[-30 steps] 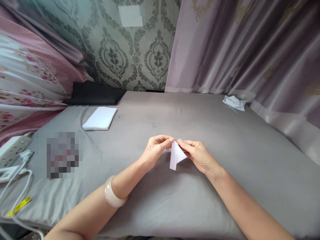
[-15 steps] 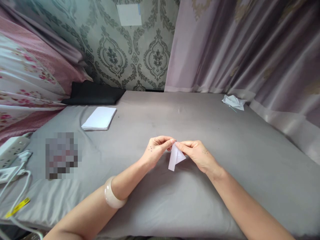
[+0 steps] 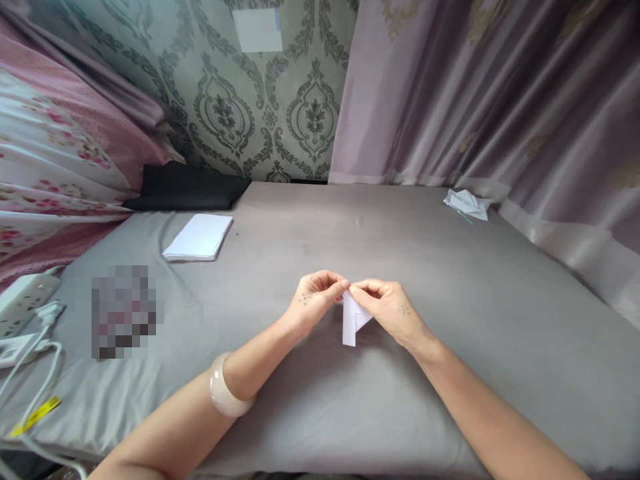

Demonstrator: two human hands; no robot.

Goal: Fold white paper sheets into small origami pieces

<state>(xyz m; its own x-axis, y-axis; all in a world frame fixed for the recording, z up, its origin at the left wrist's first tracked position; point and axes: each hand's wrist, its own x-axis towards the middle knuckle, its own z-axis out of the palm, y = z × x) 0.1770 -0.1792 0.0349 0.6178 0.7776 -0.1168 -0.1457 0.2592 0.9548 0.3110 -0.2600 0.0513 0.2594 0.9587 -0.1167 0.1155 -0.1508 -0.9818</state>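
Head view: white paper [image 3: 349, 328], creased into strip and triangle
Left hand [image 3: 311, 303]: paper top is clamped by fingers
Right hand [image 3: 395, 310]: fingers likewise clamped

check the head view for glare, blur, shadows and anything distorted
Head view: bright glints on the bangle; faint shadow on the grey sheet below the folded paper; pixelated patch hiding whatever lies at left; at right, the curtain looks soft and stretched.

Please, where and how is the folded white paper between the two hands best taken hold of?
Pinch the folded white paper by the lower end of its narrow strip, probably best coming from the near side. That end is flat and hangs free, while the left hand and right hand pinch near its top.
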